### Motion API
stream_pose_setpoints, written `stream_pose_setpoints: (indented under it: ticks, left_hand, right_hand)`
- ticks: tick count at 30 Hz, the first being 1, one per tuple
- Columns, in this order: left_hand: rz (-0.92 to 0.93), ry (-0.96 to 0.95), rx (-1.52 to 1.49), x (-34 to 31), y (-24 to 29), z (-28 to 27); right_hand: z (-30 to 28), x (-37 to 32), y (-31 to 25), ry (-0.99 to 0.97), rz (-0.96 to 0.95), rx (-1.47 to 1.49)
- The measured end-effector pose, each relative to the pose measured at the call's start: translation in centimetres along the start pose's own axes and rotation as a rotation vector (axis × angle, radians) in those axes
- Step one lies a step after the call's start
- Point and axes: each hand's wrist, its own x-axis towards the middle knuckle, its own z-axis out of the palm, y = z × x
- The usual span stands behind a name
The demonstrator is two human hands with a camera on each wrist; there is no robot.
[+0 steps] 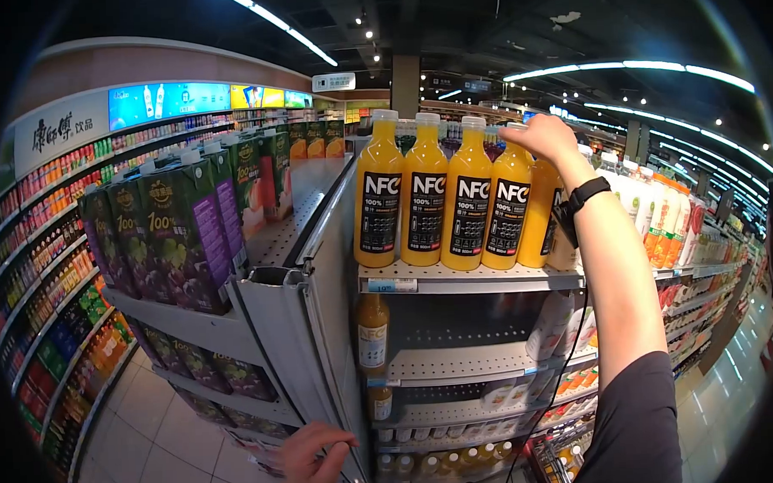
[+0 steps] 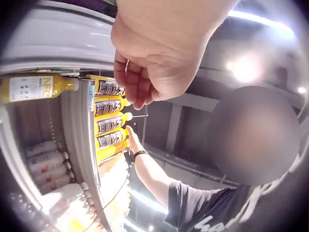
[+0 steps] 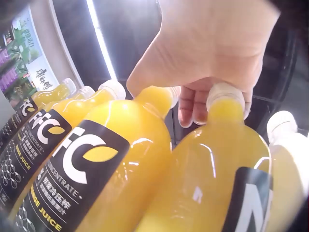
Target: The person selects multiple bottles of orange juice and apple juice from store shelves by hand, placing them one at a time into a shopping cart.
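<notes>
The fourth juice bottle [image 1: 508,210] from the left stands on the shelf [image 1: 481,281], and the right hand [image 1: 548,139] reaches over its top, fingers bent down behind (whether they clamp it, I can't tell from here). Three like bottles [image 1: 423,210] line up at its nine o'clock, and a turned one [image 1: 536,215] leans close at three. Further out come white bottles [image 1: 646,200] at three, cartons [image 1: 169,236] at nine. Down at seven o'clock hangs the left hand [image 1: 311,459], fingers loosely bent, clamped on nothing
</notes>
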Motion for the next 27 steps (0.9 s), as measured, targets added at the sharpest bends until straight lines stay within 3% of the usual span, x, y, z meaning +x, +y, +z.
stream_pose_setpoints:
  ticks: [4,10,15,20,23,27]
  left_hand:
    - [-0.032,-0.025,-0.085,0.7,-1.1,1.4]
    - [-0.103,-0.169,-0.163,2.4,-1.7,3.3]
    - [0.005,-0.275,-0.100,6.2,-1.4,7.3]
    - [0.249,-0.152,-0.026,12.3,-1.4,15.5]
    - [0.435,0.081,0.103,18.1,0.7,21.5]
    - [0.497,0.214,0.154,22.9,1.2,26.9]
  right_hand:
    - [0.8,0.0,1.0,0.149,-0.159,-0.039]
    - [0.1,-2.0,2.3,0.308,-0.238,-0.051]
    - [0.6,-4.5,4.7,0.740,-0.469,-0.036]
    - [-1.1,-9.8,4.6,0.894,-0.571,0.027]
    - [-1.7,-12.5,5.2,0.968,-0.665,0.055]
    - [-1.9,-14.6,7.0,0.906,-0.867,0.185]
